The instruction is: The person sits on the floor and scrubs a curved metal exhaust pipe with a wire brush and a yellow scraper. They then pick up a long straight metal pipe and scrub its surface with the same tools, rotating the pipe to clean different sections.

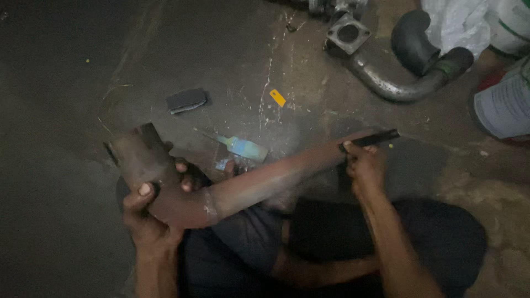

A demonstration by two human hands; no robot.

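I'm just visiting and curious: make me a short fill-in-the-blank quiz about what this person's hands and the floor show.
1. The left hand grips the rusty pipe at its ____.
2. The right hand presses a thin dark ____ against the pipe.
3. The small tag on the floor is ____ in colour.
4. The grey pipe farther off ends in a ____ flange.

Missing words: bend; strip; yellow; square

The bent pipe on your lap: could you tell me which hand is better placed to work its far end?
Probably the right hand: it holds a dark flat tool against the bent pipe there, while the left hand grips the elbow.
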